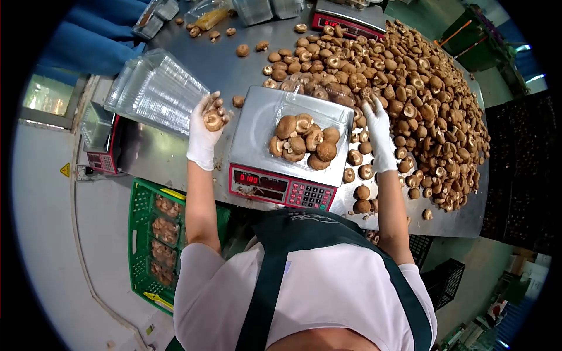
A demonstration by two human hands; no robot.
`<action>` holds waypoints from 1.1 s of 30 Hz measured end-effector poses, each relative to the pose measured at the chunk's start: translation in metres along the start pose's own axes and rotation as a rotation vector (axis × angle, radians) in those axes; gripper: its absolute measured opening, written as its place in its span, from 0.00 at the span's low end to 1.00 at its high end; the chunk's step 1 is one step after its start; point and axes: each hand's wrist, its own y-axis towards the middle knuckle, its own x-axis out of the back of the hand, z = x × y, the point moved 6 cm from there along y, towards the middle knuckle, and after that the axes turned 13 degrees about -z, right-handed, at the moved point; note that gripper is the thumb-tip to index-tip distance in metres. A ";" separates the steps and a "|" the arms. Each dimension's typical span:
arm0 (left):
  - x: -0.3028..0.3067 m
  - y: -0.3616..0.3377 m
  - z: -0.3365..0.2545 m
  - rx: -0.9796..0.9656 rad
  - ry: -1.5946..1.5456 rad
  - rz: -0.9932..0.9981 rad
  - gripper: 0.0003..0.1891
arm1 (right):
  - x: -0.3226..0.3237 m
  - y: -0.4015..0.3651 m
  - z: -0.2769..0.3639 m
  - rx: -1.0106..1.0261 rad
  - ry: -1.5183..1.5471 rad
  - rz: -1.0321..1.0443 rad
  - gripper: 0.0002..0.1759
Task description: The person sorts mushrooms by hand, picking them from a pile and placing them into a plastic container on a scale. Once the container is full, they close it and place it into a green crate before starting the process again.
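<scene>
In my left hand [205,131], white-gloved, a brown shiitake mushroom [213,121] rests with its underside up, fingers curled round it. My right hand [379,131], also gloved, reaches to the near side of the mushroom pile [421,99]; its fingertips close on a mushroom [366,92], partly hidden. Between my hands stands a digital scale [246,140] with red digits that look like 0180. On its plate sits a clear plastic tray [287,108] with several mushrooms [304,140] grouped in its near part.
Stacked clear trays [158,90] lie left of the scale on the metal table [158,149]. A green crate [137,234] with packed mushroom trays stands below at left. Another scale [351,23] is at the far side, and a third scale [102,161] at far left.
</scene>
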 end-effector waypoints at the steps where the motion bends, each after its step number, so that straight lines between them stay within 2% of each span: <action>1: -0.005 -0.001 0.000 -0.014 0.036 0.024 0.13 | -0.004 0.001 -0.008 -0.163 0.151 0.046 0.34; 2: -0.010 -0.003 0.000 -0.029 0.071 0.046 0.14 | -0.010 -0.003 -0.004 -0.319 0.361 0.071 0.32; 3: -0.014 -0.006 -0.001 -0.063 0.141 0.038 0.15 | -0.013 0.000 -0.006 -0.329 0.482 0.063 0.31; 4: -0.017 -0.010 0.000 -0.065 0.142 0.027 0.15 | -0.015 0.003 -0.007 -0.335 0.607 0.055 0.30; 6: -0.026 -0.018 0.000 -0.147 0.351 0.014 0.17 | -0.009 -0.007 0.023 -0.207 0.628 0.021 0.24; 9: -0.034 -0.038 0.011 -0.230 0.525 0.012 0.24 | 0.003 -0.040 0.053 0.052 0.501 0.207 0.17; 11: -0.032 -0.052 0.023 -0.236 0.664 0.065 0.30 | 0.008 -0.077 0.058 0.173 0.153 0.186 0.12; 12: -0.028 -0.062 0.029 -0.241 0.658 0.067 0.30 | 0.008 -0.086 0.031 0.245 0.003 0.224 0.11; 13: -0.024 -0.072 0.038 -0.221 0.751 0.058 0.28 | 0.012 -0.106 0.047 0.447 -0.153 0.196 0.14; 16: -0.007 -0.089 0.068 -0.227 0.989 0.105 0.23 | 0.009 -0.132 0.018 0.516 -0.207 0.090 0.19; 18: 0.005 -0.097 0.080 -0.225 0.930 0.062 0.20 | 0.008 -0.134 -0.001 0.081 -0.163 0.180 0.21; 19: 0.012 -0.100 0.084 -0.146 0.857 0.034 0.19 | 0.006 -0.132 0.000 -0.018 -0.224 0.289 0.18; 20: 0.018 -0.103 0.089 -0.071 0.784 0.007 0.17 | 0.006 -0.127 0.002 -0.014 -0.220 0.287 0.18; 22: 0.026 -0.106 0.097 -0.059 0.787 0.000 0.14 | -0.004 -0.134 -0.012 -0.456 0.042 0.499 0.13; 24: 0.025 -0.109 0.100 -0.126 0.722 0.020 0.13 | -0.006 -0.134 -0.011 -0.468 0.096 0.512 0.11; 26: 0.027 -0.111 0.106 -0.110 0.648 0.004 0.11 | -0.010 -0.138 -0.015 -0.518 0.188 0.547 0.07; 27: 0.028 -0.108 0.108 -0.168 0.634 0.023 0.11 | -0.011 -0.139 -0.017 -0.460 0.235 0.512 0.05; 29: 0.029 -0.109 0.108 -0.308 0.694 0.027 0.09 | -0.014 -0.136 -0.039 -0.201 0.140 0.438 0.05; 30: 0.032 -0.110 0.111 -0.316 0.685 0.019 0.09 | -0.012 -0.136 -0.039 -0.077 0.087 0.390 0.06; 32: 0.037 -0.117 0.110 -0.483 0.930 -0.018 0.09 | -0.001 -0.144 -0.013 0.278 -0.063 0.256 0.08; 33: 0.039 -0.123 0.108 -0.536 0.968 -0.042 0.10 | -0.001 -0.146 -0.008 0.413 -0.040 0.274 0.09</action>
